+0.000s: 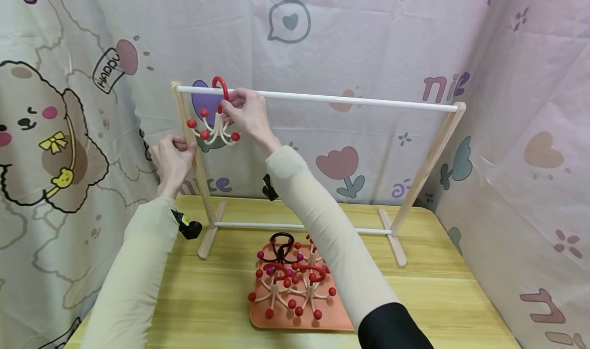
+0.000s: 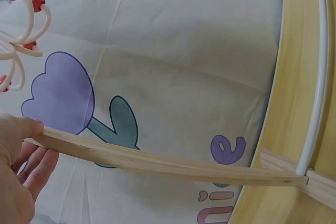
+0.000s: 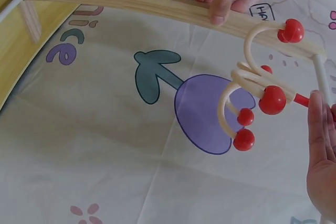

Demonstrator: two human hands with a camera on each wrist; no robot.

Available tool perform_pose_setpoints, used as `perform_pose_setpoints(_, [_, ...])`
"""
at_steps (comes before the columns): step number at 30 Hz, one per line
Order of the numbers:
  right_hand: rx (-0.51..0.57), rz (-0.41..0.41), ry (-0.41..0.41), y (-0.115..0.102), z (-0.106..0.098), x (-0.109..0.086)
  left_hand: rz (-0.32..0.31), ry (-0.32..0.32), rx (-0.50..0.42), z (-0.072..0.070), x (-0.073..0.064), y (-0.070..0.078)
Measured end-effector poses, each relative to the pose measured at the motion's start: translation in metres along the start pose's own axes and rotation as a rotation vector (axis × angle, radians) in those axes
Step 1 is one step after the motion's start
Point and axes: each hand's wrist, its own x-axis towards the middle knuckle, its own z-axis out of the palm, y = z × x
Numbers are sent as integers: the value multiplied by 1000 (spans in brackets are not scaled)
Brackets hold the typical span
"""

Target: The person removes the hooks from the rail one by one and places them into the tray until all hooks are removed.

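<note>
A claw-shaped hanger has a red hook and curved cream arms ending in red balls. Its hook passes over the white top rod of a rack, near the left end. My right hand pinches the hook's lower part just below the rod. In the right wrist view, the hanger's arms stick out beside that hand's fingers. My left hand grips the rack's left wooden post, below rod height. The left wrist view shows thumb and fingers on opposite sides of the post.
On the wooden table, an orange tray carries several more red-hooked hangers and a black hanger. My right forearm covers the tray's right side. The rack's lower rod runs behind the tray, and patterned cloth surrounds the table.
</note>
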Motion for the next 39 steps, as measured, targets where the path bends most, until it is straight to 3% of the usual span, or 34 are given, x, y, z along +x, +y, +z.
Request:
perform_pose_setpoints(12, [87, -28, 33, 12, -21, -17, -16, -17, 3, -1, -1, -2])
perform_pose_setpoints(21, [167, -55, 10, 19, -58, -47, -35, -29, -9, -2, 0, -1])
perform_pose_setpoints(29, [229, -61, -19, 39, -105, -92, -38, -28, -8, -1, 0, 1])
perform_pose_setpoints(39, [233, -12, -26, 74, -155, -166, -44, -20, -22, -1, 0, 1])
